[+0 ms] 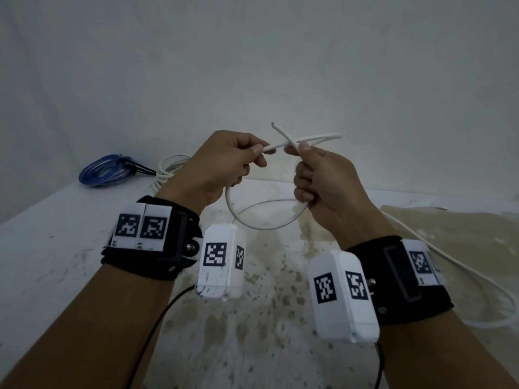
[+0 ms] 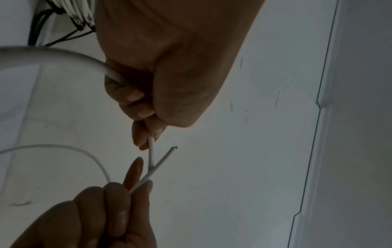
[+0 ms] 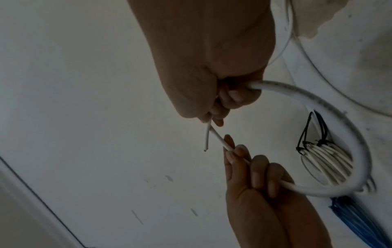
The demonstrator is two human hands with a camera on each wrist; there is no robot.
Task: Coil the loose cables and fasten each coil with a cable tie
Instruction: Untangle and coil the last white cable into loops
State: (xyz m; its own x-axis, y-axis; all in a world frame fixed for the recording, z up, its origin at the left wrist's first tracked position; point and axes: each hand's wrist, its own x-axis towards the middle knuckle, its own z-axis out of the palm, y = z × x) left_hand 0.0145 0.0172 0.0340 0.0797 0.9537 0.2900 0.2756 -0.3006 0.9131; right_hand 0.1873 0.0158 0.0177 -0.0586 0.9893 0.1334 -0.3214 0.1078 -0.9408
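Held above the stained white surface (image 1: 84, 265), the left hand (image 1: 213, 169) and right hand (image 1: 325, 181) each grasp a thin white cable (image 1: 261, 224), shaping its first loop; next, apparently, more turns, drawing slack from four o'clock.

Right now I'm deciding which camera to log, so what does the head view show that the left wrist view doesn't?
Only the head view shows the blue cable coil at the table's far left, the white cable's slack trailing off right across the stained table, and both wrist camera units. Only the left wrist view shows, from below, the left hand with its fingers curled round the cable, and a wall seam. Both show the right hand pinching near the cut end, the two strands crossing between the hands, and the tied white coil.
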